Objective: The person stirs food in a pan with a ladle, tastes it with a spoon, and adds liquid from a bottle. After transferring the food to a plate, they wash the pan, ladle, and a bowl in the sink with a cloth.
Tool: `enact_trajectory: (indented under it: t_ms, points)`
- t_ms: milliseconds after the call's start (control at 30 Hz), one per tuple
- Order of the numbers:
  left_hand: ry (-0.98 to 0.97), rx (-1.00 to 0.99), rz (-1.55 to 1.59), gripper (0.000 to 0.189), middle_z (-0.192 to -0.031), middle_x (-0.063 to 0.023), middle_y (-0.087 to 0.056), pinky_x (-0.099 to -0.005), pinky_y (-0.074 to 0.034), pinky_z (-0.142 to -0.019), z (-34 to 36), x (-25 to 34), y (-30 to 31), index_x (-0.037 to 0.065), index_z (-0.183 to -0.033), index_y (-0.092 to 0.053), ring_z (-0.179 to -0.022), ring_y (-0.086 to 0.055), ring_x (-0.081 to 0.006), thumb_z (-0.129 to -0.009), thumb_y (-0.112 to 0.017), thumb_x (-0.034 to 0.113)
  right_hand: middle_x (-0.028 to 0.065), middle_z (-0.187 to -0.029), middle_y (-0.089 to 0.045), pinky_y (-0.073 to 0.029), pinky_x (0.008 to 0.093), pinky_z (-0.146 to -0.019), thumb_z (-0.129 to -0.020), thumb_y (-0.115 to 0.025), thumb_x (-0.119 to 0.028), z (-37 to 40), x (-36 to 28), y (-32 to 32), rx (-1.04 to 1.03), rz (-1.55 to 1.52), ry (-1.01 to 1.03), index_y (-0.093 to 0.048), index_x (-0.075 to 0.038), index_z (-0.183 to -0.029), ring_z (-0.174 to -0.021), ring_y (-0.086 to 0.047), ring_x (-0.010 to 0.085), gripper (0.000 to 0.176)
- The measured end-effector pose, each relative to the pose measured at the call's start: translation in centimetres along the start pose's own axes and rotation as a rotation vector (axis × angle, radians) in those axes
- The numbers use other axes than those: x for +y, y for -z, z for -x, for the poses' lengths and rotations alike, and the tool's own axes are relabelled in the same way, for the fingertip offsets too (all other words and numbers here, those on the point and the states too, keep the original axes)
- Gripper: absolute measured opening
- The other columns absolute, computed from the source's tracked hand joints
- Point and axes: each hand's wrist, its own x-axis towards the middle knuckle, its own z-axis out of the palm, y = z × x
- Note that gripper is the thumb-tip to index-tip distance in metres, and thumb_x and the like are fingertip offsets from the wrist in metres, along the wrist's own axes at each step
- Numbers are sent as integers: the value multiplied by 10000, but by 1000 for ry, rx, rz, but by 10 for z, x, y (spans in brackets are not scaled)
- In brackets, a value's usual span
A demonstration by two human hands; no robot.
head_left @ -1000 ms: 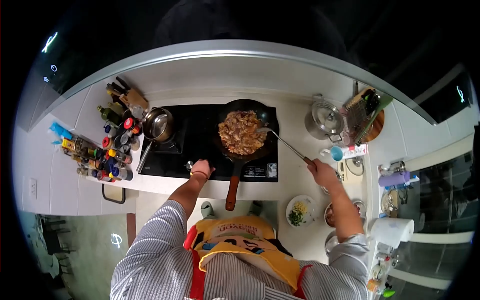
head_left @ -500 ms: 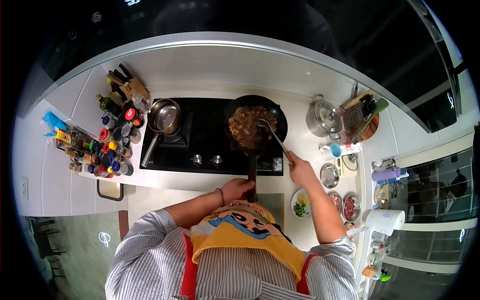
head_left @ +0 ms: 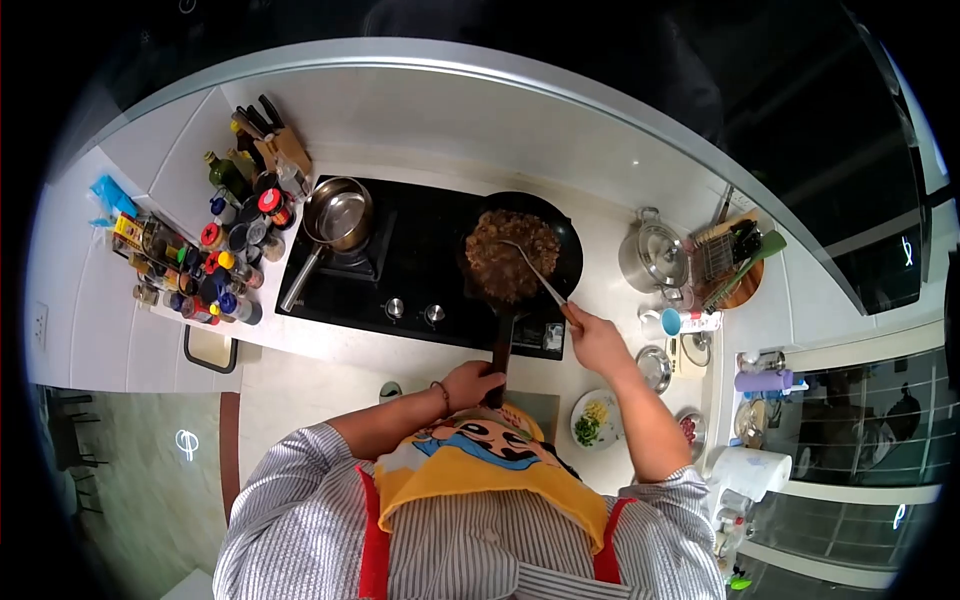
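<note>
A black wok (head_left: 569,240) full of brown chopped food (head_left: 508,255) stands on the right part of the black stove (head_left: 425,245). My left hand (head_left: 474,385) is wrapped round the wok's dark handle (head_left: 502,345), close to the apron. In my right hand (head_left: 598,340) is the handle end of a long metal spatula (head_left: 545,284). Its head rests in the food near the wok's middle and is partly covered by it. Right of my left hand, beyond the handle, lies a white plate (head_left: 614,432) with chopped green and yellow pieces.
A steel saucepan (head_left: 338,215) sits on the left burner. Sauce bottles (head_left: 225,235) and a knife block (head_left: 284,148) crowd the left corner. On the right are a lidded steel pot (head_left: 654,256), a utensil rack (head_left: 718,256), a cup (head_left: 670,321) and metal bowls (head_left: 654,368).
The view has shifted and turned slightly. The spatula head has moved left, further into the food. Both hands keep their holds.
</note>
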Motion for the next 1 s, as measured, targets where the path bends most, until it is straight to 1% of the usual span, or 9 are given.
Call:
enact_trajectory:
  t_ms: [200, 300, 400, 533, 600, 667, 767, 867, 1000]
  points:
    - [-22, 30, -81, 525, -926, -159, -737, -367, -543, -797, -5, -12, -1, -46, -1060, -709, -839, -708, -274, -973, -607, 462, 278, -1030, -694, -544, 485, -884, -938, -577, -138, 1, 2, 42, 60, 46, -28, -602, -134, -1393, -977, -667, 451, 457]
    - [12, 14, -66, 559, -911, -162, -737, -373, -535, -784, -2, -6, -2, -37, -1020, -716, -841, -707, -278, -975, -588, 506, 269, -1059, -695, -546, 474, -872, -943, -574, -145, -33, 13, 16, 169, -6, -60, -610, -128, -1386, -989, -671, 443, 445]
    - [12, 15, -103, 580, -901, -162, -734, -377, -528, -791, -2, -4, 0, -30, -996, -718, -852, -706, -282, -977, -575, 531, 264, -1064, -697, -547, 460, -875, -952, -576, -164, -47, 20, -26, 124, -62, 22, -597, -134, -1402, -995, -671, 437, 451]
    - [14, -10, -80, 521, -914, -143, -717, -365, -518, -809, 1, -3, 1, -43, -1035, -698, -838, -668, -240, -996, -600, 467, 259, -1165, -682, -538, 415, -918, -964, -596, -168, -10, -14, 14, -81, 22, -4, -592, -171, -1420, -1055, -663, 423, 456]
    - [14, -20, -77, 518, -911, -143, -717, -366, -519, -808, -1, -1, 1, -44, -1034, -698, -834, -668, -240, -996, -601, 463, 237, -1138, -696, -542, 439, -895, -957, -590, -152, 2, -24, 47, -88, 118, 13, -602, -193, -1411, -1028, -666, 419, 457]
    - [21, -29, -31, 531, -911, -147, -719, -370, -520, -810, 0, -2, 1, -45, -1040, -702, -837, -674, -246, -991, -597, 473, 246, -1006, -710, -552, 488, -863, -942, -565, -133, 21, -51, 88, -111, 305, 7, -609, -184, -1402, -951, -684, 420, 464]
    - [33, -21, -130, 554, -921, -149, -724, -369, -520, -812, 3, 5, 3, -46, -1052, -705, -845, -682, -252, -985, -589, 492, 249, -980, -712, -556, 496, -853, -932, -565, -120, 41, -66, 115, -138, 447, 24, -610, -188, -1402, -939, -692, 420, 478]
    - [38, -20, -121, 574, -929, -155, -727, -369, -520, -816, -1, -1, 1, -45, -1060, -708, -857, -687, -262, -978, -586, 510, 255, -971, -712, -559, 500, -844, -924, -567, -117, 39, -55, 87, -210, 435, -31, -609, -166, -1402, -926, -697, 421, 482]
    - [22, -26, -90, 574, -925, -155, -728, -368, -517, -818, 2, 0, 3, -45, -1054, -709, -858, -687, -264, -979, -587, 511, 286, -999, -700, -553, 516, -846, -914, -569, -124, 8, -22, 38, -37, 279, -21, -616, -110, -1379, -933, -685, 430, 468]
